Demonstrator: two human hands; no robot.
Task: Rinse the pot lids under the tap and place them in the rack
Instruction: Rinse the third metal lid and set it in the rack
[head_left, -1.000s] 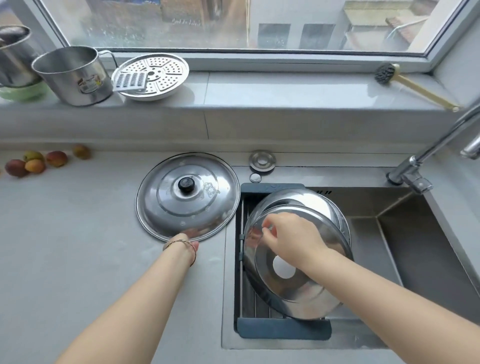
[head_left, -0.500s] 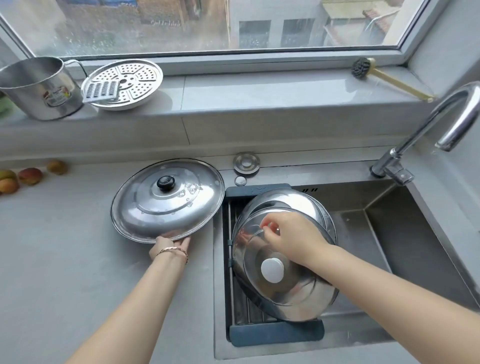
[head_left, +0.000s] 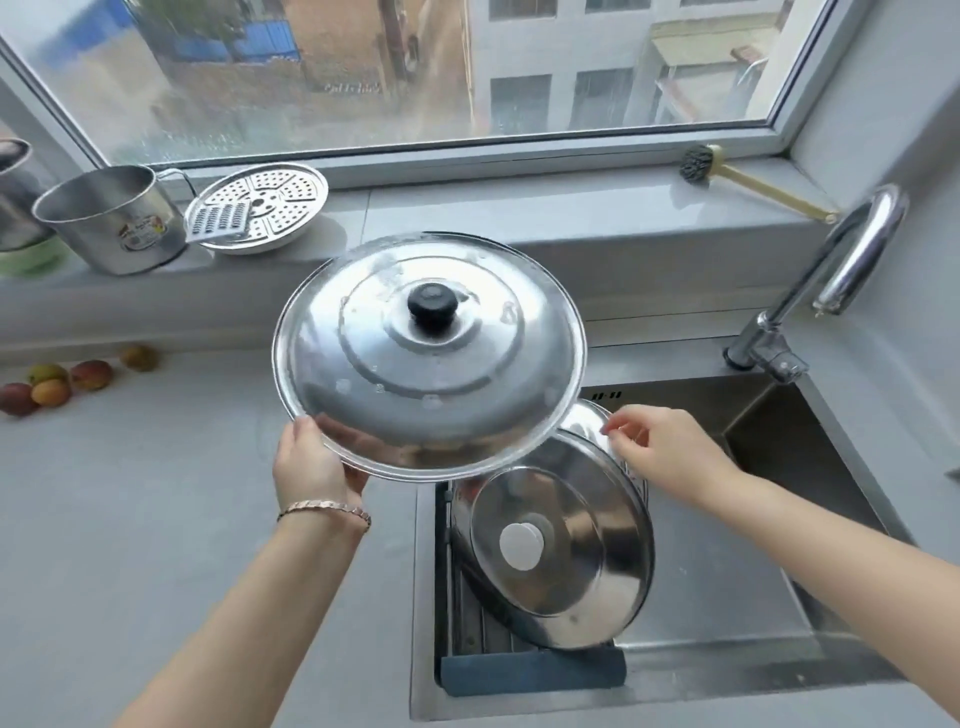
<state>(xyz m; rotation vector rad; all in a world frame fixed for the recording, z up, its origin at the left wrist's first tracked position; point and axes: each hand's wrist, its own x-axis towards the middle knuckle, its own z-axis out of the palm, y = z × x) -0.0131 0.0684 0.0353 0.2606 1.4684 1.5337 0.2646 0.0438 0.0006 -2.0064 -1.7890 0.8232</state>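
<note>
Stretching across the lower view, the grey countertop carries a steel sink on its right, with a curved chrome tap at the far right corner.

The large lid hangs in the air above the counter's edge and the near left corner of the sink, tilted so that its domed top faces the camera. It is round, of dull polished steel with stepped rings, a flat rim and a few water drops. The left hand grips its near left rim, thumb on top and fingers curled beneath.

A smaller lid leans on edge in the rack, which sits in the left part of the sink. Its shiny dome faces the camera. Behind it a sliver of a rear lid shows, also standing in the rack.

The right hand has loosely curled fingers at the top rim of the rear lid. I cannot tell whether they pinch the rim or only touch it.

On the windowsill stand a steel mug and a perforated steamer plate, with a brush far right.

The large lid has a black knob and the smaller lid a white knob. A thin bracelet circles the left wrist.
</note>
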